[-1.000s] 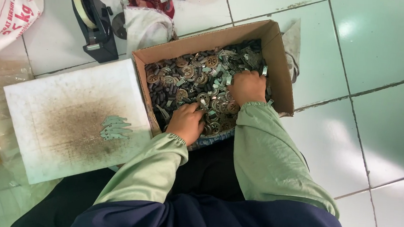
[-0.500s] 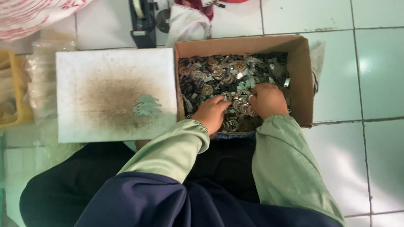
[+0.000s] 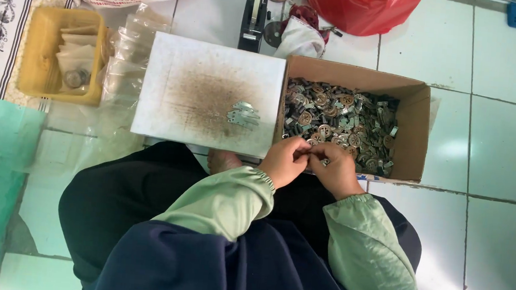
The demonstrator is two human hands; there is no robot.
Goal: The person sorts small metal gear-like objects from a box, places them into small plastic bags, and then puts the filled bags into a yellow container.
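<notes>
**A:** Where are your hands?

**B:** Both are at the near edge of the cardboard box. My left hand and my right hand are together, fingertips touching, just over the heap of small metal parts that fills the box.

**A:** What have you got hold of?

**B:** My fingers are curled in and pinched together between the 2 hands. Something small seems to sit between them, but I cannot tell what it is, or which hand has it; the fingers hide it.

**A:** And the rest of the parts?

**B:** Most lie in the box. A small stack of grey pieces lies on the white board just left of the box, near its right edge, on a brownish stain.

**A:** What else is around?

**B:** A yellow tray far left, clear plastic bags between it and the board, a tape dispenser and a red bag beyond.
</notes>
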